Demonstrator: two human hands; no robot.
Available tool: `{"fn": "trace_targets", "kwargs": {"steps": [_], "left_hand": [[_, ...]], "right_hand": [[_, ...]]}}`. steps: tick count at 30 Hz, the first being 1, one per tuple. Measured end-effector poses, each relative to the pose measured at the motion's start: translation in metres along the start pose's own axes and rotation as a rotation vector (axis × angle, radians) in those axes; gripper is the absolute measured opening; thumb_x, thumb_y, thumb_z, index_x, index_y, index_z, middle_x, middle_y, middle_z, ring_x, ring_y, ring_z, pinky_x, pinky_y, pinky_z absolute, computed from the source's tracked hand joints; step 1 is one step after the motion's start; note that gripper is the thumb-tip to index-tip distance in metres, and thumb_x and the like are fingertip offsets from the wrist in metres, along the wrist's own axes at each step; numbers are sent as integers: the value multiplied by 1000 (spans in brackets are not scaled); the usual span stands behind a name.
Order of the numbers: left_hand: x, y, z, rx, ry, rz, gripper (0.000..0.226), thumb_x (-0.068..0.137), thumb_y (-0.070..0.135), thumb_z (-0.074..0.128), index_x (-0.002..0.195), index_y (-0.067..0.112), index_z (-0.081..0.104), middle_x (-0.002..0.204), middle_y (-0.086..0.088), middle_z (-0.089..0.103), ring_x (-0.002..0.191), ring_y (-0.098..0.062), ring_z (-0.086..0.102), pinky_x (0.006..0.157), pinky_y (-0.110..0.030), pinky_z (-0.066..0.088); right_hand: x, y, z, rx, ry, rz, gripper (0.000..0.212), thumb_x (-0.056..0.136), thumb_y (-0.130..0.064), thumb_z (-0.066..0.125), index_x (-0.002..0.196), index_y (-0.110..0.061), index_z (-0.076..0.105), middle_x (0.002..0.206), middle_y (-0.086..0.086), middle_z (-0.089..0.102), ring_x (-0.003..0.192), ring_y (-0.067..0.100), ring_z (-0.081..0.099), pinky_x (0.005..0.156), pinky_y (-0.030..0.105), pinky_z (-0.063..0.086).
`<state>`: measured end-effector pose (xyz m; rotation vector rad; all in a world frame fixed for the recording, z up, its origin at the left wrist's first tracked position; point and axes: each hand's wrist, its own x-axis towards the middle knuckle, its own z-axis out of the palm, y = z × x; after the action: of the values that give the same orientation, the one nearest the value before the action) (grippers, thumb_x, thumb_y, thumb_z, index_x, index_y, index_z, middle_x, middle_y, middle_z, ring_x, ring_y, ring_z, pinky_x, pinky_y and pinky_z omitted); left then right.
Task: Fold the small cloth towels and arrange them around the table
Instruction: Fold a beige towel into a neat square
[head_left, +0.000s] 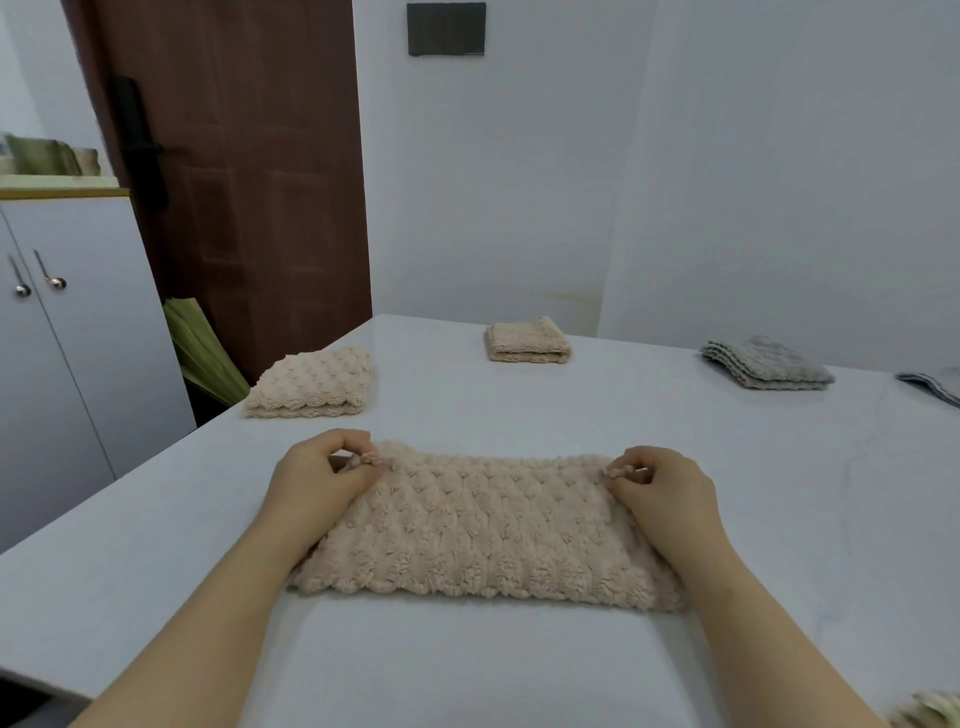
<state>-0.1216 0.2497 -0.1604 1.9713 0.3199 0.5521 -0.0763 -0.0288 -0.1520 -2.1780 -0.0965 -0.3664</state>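
Fingers of left hand and right hand in pinches on beige towel's far corners

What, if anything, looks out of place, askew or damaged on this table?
Nothing stands out. The left hand and right hand pinch the far corners of the near beige towel, flat on the table. The left folded towel, the far folded towel and the grey towel lie neatly apart.
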Motion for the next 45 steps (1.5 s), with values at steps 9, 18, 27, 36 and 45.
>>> {"fn": "trace_targets", "kwargs": {"steps": [9, 18, 27, 36, 45], "left_hand": [[2, -3, -3, 276, 104, -38, 10, 83, 21, 67, 90, 14, 66, 94, 5, 56, 92, -12, 46, 77, -24, 32], [11, 1, 0, 2, 173, 36, 4, 87, 17, 61, 86, 20, 58, 79, 9, 58, 83, -14, 53, 64, -17, 37], [28, -12, 11, 659, -83, -54, 29, 94, 27, 39, 121, 27, 50, 121, -2, 57, 120, -25, 41, 93, -35, 35], [26, -11, 7, 566, -113, -25, 21, 90, 45, 48, 88, 25, 53, 90, 1, 58, 98, -25, 49, 83, -35, 37], [13, 6, 0, -168, -48, 9, 23, 94, 16, 49, 85, 36, 57, 86, -15, 57, 78, -24, 51, 65, -31, 40]], "right_hand": [[5, 12, 1, -128, -46, 21, 12, 80, -18, 66, 71, -24, 61, 78, -9, 59, 86, 21, 53, 71, 31, 43], [8, 6, 5, 141, 92, -7, 8, 87, -13, 55, 81, -16, 58, 74, -9, 57, 68, 4, 49, 60, 16, 36], [21, 15, 19, -368, -88, 48, 27, 93, -28, 43, 117, -24, 54, 114, -2, 61, 117, 26, 42, 89, 35, 34], [26, 15, 17, -497, -161, 77, 25, 93, -32, 42, 107, -19, 58, 107, 3, 60, 109, 29, 44, 81, 33, 31], [17, 9, 7, 541, -140, 81, 17, 89, -9, 57, 86, -25, 62, 75, 12, 62, 67, 22, 54, 64, 33, 46]]}}
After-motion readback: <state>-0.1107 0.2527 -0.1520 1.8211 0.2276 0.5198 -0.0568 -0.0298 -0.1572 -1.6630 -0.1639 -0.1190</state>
